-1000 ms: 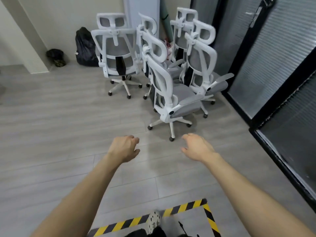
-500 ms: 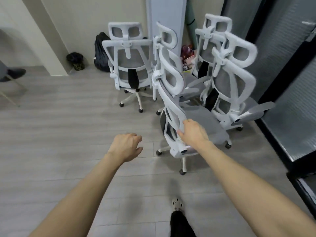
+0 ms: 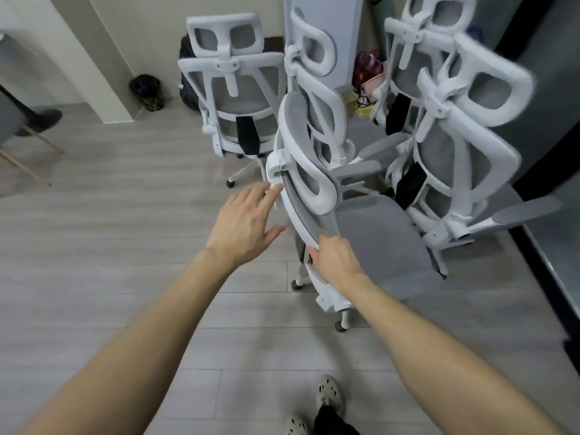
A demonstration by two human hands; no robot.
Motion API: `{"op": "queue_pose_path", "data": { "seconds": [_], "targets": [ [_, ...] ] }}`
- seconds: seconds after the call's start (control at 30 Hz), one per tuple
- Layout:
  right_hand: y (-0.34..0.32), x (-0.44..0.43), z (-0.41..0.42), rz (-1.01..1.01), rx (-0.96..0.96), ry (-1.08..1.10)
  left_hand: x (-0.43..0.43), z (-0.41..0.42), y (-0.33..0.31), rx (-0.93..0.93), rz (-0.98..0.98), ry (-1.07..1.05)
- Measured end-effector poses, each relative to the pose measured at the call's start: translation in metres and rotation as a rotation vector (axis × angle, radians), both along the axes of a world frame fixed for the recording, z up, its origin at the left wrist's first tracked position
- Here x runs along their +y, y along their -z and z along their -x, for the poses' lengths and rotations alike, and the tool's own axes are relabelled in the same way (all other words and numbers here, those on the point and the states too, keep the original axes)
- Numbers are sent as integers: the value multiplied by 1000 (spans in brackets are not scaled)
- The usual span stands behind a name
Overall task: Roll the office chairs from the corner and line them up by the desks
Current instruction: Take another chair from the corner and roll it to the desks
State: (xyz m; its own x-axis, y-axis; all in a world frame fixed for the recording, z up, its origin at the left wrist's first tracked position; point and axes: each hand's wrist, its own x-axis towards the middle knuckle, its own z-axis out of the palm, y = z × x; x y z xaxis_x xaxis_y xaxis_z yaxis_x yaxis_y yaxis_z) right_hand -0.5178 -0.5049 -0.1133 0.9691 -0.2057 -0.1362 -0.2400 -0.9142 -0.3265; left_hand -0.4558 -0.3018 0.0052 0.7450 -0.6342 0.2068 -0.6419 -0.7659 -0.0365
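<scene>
Several white office chairs with grey mesh stand bunched in the corner. The nearest chair faces right, its white backrest frame toward me. My right hand is closed on the lower edge of that backrest frame. My left hand is open with fingers spread, its fingertips just touching the backrest's left edge near the headrest joint. Another chair stands behind to the left, one is directly behind the nearest, and two more are crowded at the right.
A dark glass partition with a black base runs along the right. A black bag and a small dark bin sit by the back wall. A wooden-legged seat is at the far left. Grey plank floor spreads to the left.
I have stepped closer to the chairs. My right hand went from the chair's armrest joint to gripping the backrest edge. My left hand opened and rose to the backrest.
</scene>
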Motion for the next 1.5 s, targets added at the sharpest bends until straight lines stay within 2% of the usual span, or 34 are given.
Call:
{"op": "queue_pose_path", "data": {
  "seconds": [0.27,0.43,0.53,0.7,0.93,1.07,1.27,1.37,1.5],
  "targets": [
    [-7,-64,94,-71,61,56,-59,-48,-33,-61,-81,237],
    [-16,-97,134,9,80,112,-94,-59,-26,-21,-58,307],
    [-20,-96,141,41,99,157,-101,-32,-12,-98,58,263],
    [-14,-106,161,139,-6,177,-99,30,-3,-142,193,197],
    [-17,-145,194,219,-56,-47,-104,103,2,-200,240,28],
    [-13,-172,210,170,-140,-190,-111,153,6,-262,271,-111],
    [-14,-220,232,114,-135,-380,-137,233,-1,-202,85,-349],
    [-21,-231,240,142,-42,-457,-127,263,-17,-108,-64,-405],
    [-23,-230,262,195,18,-539,-124,329,-17,-75,-50,-572]
  ]
}}
